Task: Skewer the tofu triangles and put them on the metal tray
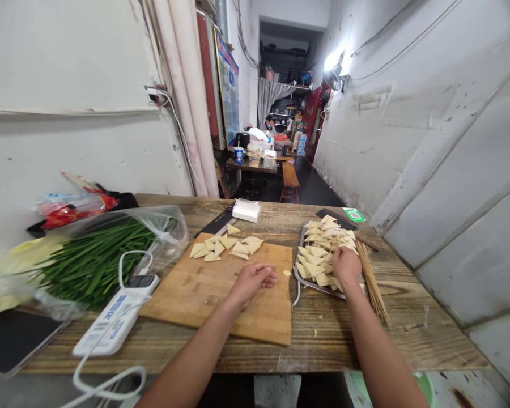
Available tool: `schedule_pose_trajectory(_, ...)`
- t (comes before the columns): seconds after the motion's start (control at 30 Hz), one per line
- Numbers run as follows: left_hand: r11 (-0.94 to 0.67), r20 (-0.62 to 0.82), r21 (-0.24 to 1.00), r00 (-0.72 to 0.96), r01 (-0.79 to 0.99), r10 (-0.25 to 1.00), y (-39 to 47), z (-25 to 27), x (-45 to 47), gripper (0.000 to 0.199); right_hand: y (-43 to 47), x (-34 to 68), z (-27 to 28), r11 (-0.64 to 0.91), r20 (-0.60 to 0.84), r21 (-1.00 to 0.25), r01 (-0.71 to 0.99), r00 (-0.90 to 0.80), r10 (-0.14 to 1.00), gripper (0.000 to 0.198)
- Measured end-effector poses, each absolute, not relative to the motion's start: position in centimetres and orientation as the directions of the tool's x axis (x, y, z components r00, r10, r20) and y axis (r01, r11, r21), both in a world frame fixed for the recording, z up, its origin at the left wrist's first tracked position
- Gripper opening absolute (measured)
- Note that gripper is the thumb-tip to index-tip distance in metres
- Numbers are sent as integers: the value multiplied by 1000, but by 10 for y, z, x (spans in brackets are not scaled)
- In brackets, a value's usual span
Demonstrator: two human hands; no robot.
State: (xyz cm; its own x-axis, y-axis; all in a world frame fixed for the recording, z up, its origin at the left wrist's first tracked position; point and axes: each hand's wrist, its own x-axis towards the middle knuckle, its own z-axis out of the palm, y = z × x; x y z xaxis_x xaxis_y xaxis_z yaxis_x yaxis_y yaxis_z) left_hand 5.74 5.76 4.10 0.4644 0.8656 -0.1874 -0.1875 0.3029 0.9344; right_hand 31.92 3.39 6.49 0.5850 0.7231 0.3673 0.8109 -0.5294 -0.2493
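My left hand [255,282] is above the right part of a wooden cutting board [195,294], its fingers curled in and nothing visible between them. Flat pale-yellow triangles [220,243], looking like cut tofu sheet, lie loose at the board's far end. To the right, a metal tray [300,277] is filled with rows of threaded triangles [317,258]. Over the tray's right side is my right hand [347,266], closed; its fingertips face away and what they hold is hidden. A bundle of thin wooden skewers [373,283] lies along the tray's right edge.
Green chives [97,260] in a clear plastic bag and a white power strip [117,317] with cable occupy the left. A tissue pack [246,210] lies behind the board. Beyond the table [399,334] are a bench [289,174], another table [255,164] and a person [269,122].
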Motion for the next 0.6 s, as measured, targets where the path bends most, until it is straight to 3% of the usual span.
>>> schedule_pose_trajectory(0.17,292,-177,939,470,-183,865,57,43,57,35,37,312,63,-554,319,-179,813,581,749,23)
schedule_pose_trajectory(0.4,238,-148,961,459,-144,876,57,40,59,34,2,340,76,-570,286,-82,817,567,772,32)
schedule_pose_trajectory(0.5,53,-40,998,359,-28,933,58,40,58,32,-16,373,76,-634,192,-32,773,627,755,33)
schedule_pose_trajectory(0.6,-234,207,954,154,185,966,59,40,55,29,-30,398,71,-649,79,-3,761,647,758,34)
